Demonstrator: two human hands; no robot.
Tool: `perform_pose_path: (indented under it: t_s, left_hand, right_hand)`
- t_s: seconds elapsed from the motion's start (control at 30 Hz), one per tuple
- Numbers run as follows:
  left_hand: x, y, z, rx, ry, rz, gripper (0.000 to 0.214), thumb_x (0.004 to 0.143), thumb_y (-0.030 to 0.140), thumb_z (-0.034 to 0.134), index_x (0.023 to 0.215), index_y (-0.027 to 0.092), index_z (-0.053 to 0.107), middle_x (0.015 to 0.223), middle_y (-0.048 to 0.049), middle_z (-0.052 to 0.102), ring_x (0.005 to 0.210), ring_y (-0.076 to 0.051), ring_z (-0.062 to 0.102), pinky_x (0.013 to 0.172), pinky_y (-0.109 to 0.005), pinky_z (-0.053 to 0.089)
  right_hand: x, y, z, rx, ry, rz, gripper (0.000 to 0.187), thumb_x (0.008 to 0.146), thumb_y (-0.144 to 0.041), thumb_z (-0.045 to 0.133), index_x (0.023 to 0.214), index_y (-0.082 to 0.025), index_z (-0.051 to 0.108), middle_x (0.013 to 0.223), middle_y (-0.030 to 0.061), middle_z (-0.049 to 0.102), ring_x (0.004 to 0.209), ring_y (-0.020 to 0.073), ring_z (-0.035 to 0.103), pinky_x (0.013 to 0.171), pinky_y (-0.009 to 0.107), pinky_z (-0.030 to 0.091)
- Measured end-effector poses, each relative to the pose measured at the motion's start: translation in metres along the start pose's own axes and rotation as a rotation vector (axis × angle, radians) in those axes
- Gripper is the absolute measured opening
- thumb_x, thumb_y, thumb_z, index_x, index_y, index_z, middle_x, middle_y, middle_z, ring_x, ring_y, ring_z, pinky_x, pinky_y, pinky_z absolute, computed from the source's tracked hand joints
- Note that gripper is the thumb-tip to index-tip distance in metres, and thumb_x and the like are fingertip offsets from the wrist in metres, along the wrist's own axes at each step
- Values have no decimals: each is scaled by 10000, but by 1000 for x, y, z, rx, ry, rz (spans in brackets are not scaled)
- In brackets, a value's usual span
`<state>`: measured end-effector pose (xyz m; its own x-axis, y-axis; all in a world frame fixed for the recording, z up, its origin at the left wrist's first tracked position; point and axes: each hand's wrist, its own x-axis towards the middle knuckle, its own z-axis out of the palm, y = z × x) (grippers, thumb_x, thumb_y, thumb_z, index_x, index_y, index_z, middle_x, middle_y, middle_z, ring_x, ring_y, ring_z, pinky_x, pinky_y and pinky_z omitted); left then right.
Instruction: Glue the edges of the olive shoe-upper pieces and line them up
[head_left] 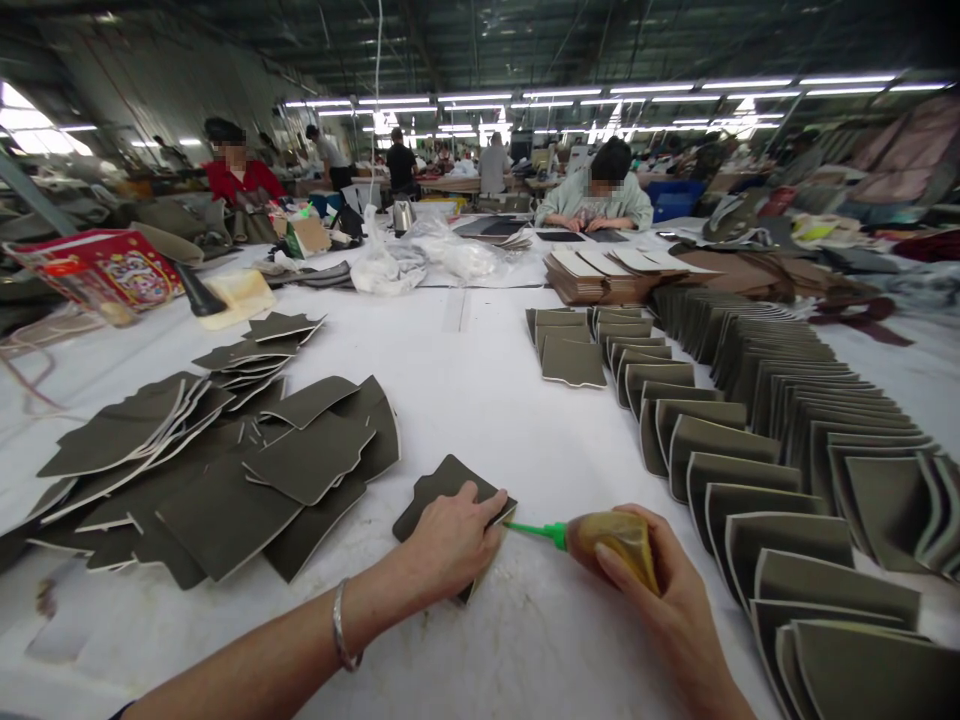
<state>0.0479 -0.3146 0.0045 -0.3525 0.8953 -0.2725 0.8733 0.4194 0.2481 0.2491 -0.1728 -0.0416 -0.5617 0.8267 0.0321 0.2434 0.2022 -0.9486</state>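
A dark olive-grey panel (435,489) with pale edges lies on the white table in front of me. My left hand (452,540) holds it down, its fingers spread over the right side and partly covering it. In my right hand (667,570) is a soft glue bottle (611,545) of yellow-brown liquid, tipped on its side. Its thin green nozzle (534,530) points left and meets the panel's right edge, close to my left fingertips. Whether liquid is coming out cannot be made out.
Loose panels (225,500) lie heaped at left. Rows of folded panels (750,450) stand along the right. Brown stacked pieces (600,275), plastic bags (390,260) and a black-handled tool (202,295) lie farther back. A co-worker (600,195) sits across the table.
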Motion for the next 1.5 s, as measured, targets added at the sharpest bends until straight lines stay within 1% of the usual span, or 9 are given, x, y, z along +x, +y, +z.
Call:
perform_pose_path:
  t_s: [0.1, 0.3, 0.5, 0.7, 1.1, 1.23, 1.37, 1.43, 1.5]
  left_hand:
    - [1, 0, 1, 1, 2, 5, 487, 909, 312, 337, 1388, 328, 424, 1031, -81, 584, 819, -264, 649, 738, -394, 502]
    - [0, 1, 0, 1, -7, -4, 493, 907, 302, 333, 1391, 333, 422, 1030, -80, 583, 816, -266, 648, 734, -395, 499]
    - [0, 1, -1, 8, -11, -5, 488, 914, 315, 332, 1395, 338, 414, 1017, -77, 584, 820, -259, 646, 752, -390, 490]
    - [0, 1, -1, 1, -17, -17, 501, 911, 320, 343, 1409, 326, 398, 1052, -80, 585, 847, -253, 643, 769, -370, 483]
    - [0, 4, -3, -24, -21, -33, 509, 911, 307, 341, 1418, 311, 392, 1080, -90, 592, 868, -255, 640, 782, -379, 477]
    - [2, 1, -5, -63, -33, -44, 511, 905, 310, 343, 1412, 309, 405, 1085, -86, 592, 885, -256, 636, 793, -381, 473]
    - [4, -10, -7, -234, -12, 4, 474, 907, 365, 378, 1365, 294, 477, 1031, -55, 618, 912, -226, 623, 814, -330, 460]
    - [4, -20, -9, -285, 77, -40, 449, 904, 362, 406, 1332, 271, 509, 1028, -46, 620, 925, -197, 610, 824, -289, 447]
    - [3, -33, -10, -224, 221, -187, 456, 883, 337, 456, 1322, 220, 501, 1103, -71, 598, 989, -198, 584, 853, -282, 428]
  right_hand:
    - [-4, -4, 1, 2, -39, 16, 487, 763, -537, 660, 1118, -240, 512, 1016, 32, 603, 934, 265, 574, 851, 369, 425]
    - [5, -1, 1, -16, 80, -14, 533, 740, -548, 683, 1137, -243, 502, 1035, 42, 591, 937, 271, 577, 835, 385, 443]
    - [-21, -6, 8, 14, -64, 77, 493, 750, -547, 665, 1101, -238, 507, 985, 25, 622, 911, 262, 595, 816, 351, 465]
    - [-43, -25, 19, 39, -14, 132, 496, 739, -568, 651, 1087, -242, 514, 979, 22, 634, 910, 260, 603, 827, 322, 462]
    - [-50, -21, 21, 96, -43, 165, 504, 713, -553, 683, 1090, -248, 545, 960, 12, 657, 897, 253, 611, 815, 308, 463]
    - [-44, -19, 13, 327, -106, 256, 414, 726, -535, 679, 998, -226, 631, 891, 55, 693, 845, 287, 645, 765, 379, 520]
    - [-29, -2, -8, 677, -140, 438, 413, 757, -544, 627, 962, -197, 717, 1005, 151, 709, 884, 377, 670, 683, 502, 568]
    - [-21, 10, -18, 848, -121, 511, 396, 762, -519, 632, 988, -210, 735, 1052, 155, 700, 882, 351, 678, 671, 463, 582]
    - [-15, 20, -25, 1045, -127, 580, 412, 780, -511, 608, 1030, -211, 739, 1042, 155, 700, 846, 283, 687, 664, 359, 590]
